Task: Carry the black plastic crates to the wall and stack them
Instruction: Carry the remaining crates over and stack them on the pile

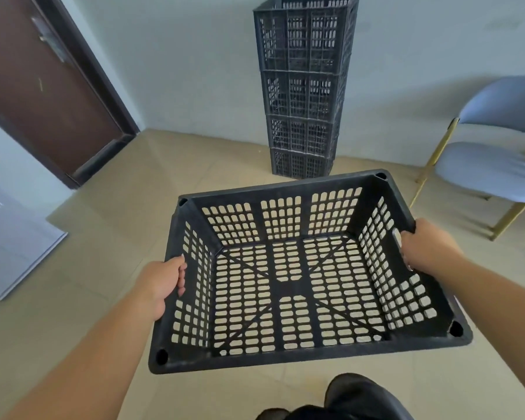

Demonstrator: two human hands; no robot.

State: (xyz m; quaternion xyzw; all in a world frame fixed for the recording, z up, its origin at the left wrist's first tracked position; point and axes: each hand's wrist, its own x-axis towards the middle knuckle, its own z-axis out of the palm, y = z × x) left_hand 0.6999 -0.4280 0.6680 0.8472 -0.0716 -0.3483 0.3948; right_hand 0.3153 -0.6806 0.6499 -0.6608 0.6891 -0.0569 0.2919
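Observation:
An empty black perforated crate (288, 286) hangs level in front of me, above the floor. My left hand (161, 283) grips its left side wall, fingers hooked through the handle slot. On the opposite side my right hand (425, 248) grips the right wall in the same way. Straight ahead, a tall stack of several black crates (303, 86) stands against the pale wall, its top cut off by the frame.
A dark brown door (43, 86) is in the left wall. A grey cabinet (9, 237) stands at the left edge. To the right of the stack stands a blue padded chair (491, 165) with gold legs. Beige tiled floor (194, 165) lies between me and the stack.

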